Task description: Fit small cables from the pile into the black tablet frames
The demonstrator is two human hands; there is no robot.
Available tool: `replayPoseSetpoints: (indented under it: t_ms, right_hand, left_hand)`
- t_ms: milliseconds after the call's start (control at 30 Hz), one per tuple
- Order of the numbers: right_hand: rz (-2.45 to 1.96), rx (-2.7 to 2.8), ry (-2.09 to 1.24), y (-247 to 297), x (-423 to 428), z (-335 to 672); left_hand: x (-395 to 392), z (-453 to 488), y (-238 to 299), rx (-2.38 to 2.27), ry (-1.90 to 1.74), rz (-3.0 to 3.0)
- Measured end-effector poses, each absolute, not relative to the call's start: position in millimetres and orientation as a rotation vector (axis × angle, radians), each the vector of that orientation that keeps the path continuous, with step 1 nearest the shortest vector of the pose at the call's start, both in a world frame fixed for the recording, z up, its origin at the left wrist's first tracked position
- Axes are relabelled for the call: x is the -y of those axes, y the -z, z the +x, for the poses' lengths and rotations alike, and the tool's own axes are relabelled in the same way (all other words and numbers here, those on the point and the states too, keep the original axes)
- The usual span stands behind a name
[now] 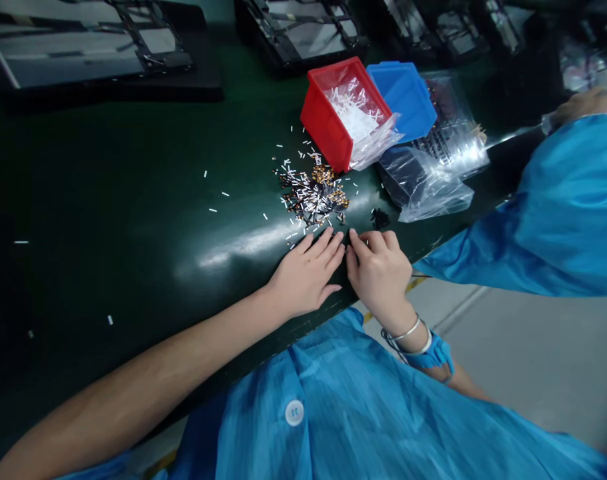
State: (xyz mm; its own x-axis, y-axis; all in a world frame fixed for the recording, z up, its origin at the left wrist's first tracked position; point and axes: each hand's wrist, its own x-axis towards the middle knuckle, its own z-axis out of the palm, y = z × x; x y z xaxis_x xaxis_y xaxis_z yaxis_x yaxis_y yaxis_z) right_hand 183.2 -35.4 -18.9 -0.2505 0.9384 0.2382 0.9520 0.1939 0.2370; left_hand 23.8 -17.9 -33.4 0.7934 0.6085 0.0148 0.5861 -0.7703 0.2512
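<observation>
My left hand (308,273) lies flat on the dark green table, fingers stretched out toward a pile of small parts (313,193). The pile mixes black pieces, gold-coloured bits and short white strips. Close beside it, my right hand (378,270) has its fingers bent and its thumb and index finger brought together near the table surface. Whatever sits between those fingertips is too small or hidden to name. A little clump of black pieces (380,218) lies just beyond my right knuckles.
Behind the pile stand a red bin (328,127) holding white strips and a blue bin (403,100). Clear plastic bags (428,183) lie to their right. Black trays (303,33) line the back. At right, a co-worker's blue sleeve (558,207) reaches over the table.
</observation>
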Motion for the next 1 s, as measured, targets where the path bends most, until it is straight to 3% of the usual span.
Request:
replayPoseSetpoints:
  t_ms: [567, 800, 1000]
  right_hand:
    - [-1.778, 2.163, 0.419, 33, 45, 193]
    - [-1.747, 2.275, 0.561, 32, 43, 194]
    - [-1.648, 2.247, 0.349, 35, 34, 209]
  left_hand:
    - [20, 24, 31, -0.952, -0.140, 2.785]
    - [20, 24, 32, -0.956, -0.140, 2.776]
    - [20, 25, 32, -0.957, -0.150, 2.784]
